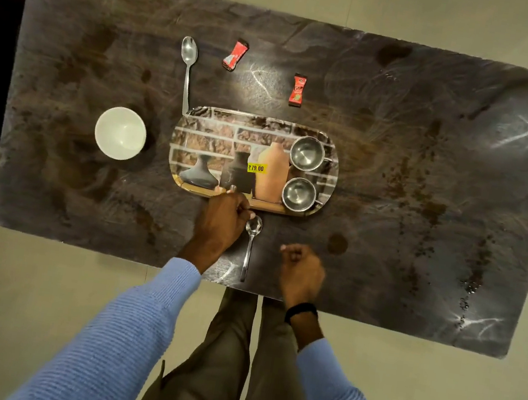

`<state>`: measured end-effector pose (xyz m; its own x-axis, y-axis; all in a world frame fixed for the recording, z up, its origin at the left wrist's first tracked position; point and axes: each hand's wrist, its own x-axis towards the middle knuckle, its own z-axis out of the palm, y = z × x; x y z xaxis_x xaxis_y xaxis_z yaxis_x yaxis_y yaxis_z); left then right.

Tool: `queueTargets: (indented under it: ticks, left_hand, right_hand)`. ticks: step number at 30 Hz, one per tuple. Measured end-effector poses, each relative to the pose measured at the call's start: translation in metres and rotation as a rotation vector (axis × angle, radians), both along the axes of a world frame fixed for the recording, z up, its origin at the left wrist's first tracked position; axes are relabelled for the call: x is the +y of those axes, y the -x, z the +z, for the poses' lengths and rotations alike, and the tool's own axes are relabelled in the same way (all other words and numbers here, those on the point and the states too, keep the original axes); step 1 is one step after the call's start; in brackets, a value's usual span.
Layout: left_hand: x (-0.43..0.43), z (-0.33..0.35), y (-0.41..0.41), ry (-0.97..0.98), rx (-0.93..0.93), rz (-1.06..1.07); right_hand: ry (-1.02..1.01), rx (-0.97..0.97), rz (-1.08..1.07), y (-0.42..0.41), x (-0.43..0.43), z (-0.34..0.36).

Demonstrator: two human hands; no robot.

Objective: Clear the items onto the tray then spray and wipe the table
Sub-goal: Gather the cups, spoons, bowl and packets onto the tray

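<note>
Table fills the view, with the tray lying at its middle. The left hand, at the tray's 6 o'clock rim, looks clenched round a metal utensil of which only the tip shows. The right hand hangs loosely curled and grasps nothing. The utensil is best laid flat on the tray's bare 9 o'clock half, away from the cups, which leaves room for the bowl.

The table is dark mottled stone with pale glare patches. The oblong tray is printed with bricks and vases and carries a yellow price sticker. A white bowl sits well apart at 9 o'clock. Two steel cups stand on the 3 o'clock end. A far spoon lies at 11 o'clock with its handle tip at the rim, and a near spoon lies at 6 o'clock, between the hands. Two red sachets lie at 12 and 1 o'clock.
</note>
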<state>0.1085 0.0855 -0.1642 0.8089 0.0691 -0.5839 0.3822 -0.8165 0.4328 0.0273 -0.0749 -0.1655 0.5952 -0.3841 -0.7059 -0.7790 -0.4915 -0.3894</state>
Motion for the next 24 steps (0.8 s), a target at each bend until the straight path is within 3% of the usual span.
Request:
queueTargets:
  ticks: [8,20,24]
  left_hand:
    - [-0.003,-0.023,0.036,-0.058,0.111,0.088]
    - [0.002,-0.03,0.031,0.107,0.008,0.171]
    - [0.012,-0.017,0.006,0.173,-0.113,0.163]
  right_hand:
    - [-0.027,0.08,0.234,0.018,0.065,-0.025]
    - [0.005,0.116,0.337,0.003,0.064,-0.022]
    - [0.046,-0.085,0.285,-0.011,0.067,-0.001]
